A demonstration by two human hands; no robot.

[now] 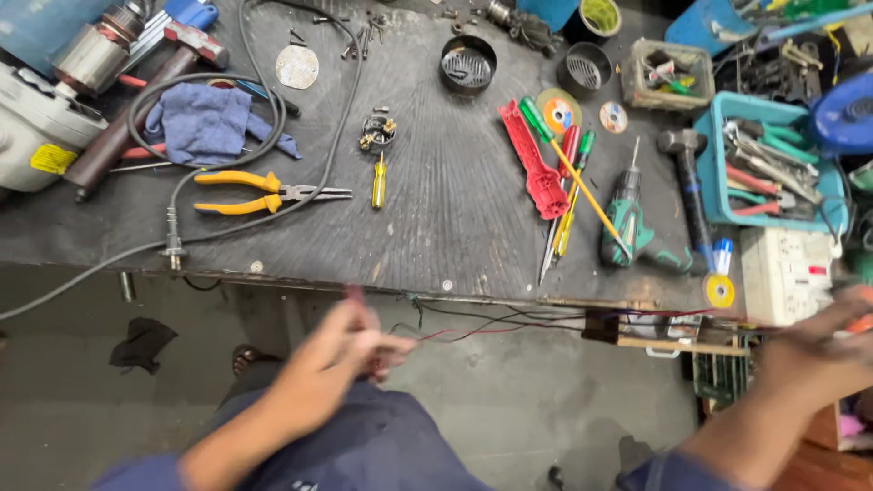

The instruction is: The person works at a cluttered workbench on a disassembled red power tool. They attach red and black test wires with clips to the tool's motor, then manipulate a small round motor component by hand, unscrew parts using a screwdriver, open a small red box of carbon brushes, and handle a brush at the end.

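Note:
My left hand point(350, 345) is blurred, below the front edge of the dark workbench point(436, 209), with its fingers pinched on a thin red wire point(455, 333) that runs right to a small circuit board assembly point(659, 332) hanging under the bench edge. My right hand point(814, 350) is blurred at the far right, near a white power strip point(787, 273); something orange shows at its fingertips, but I cannot make out what it is.
On the bench lie yellow-handled pliers point(264, 193), a small yellow screwdriver point(378, 182), a blue rag point(209, 123), a black power cord point(227, 223), a red tool point(535, 164), several screwdrivers point(568, 195), a green cordless drill point(632, 227), a hammer point(691, 191) and a teal tool tray point(768, 164).

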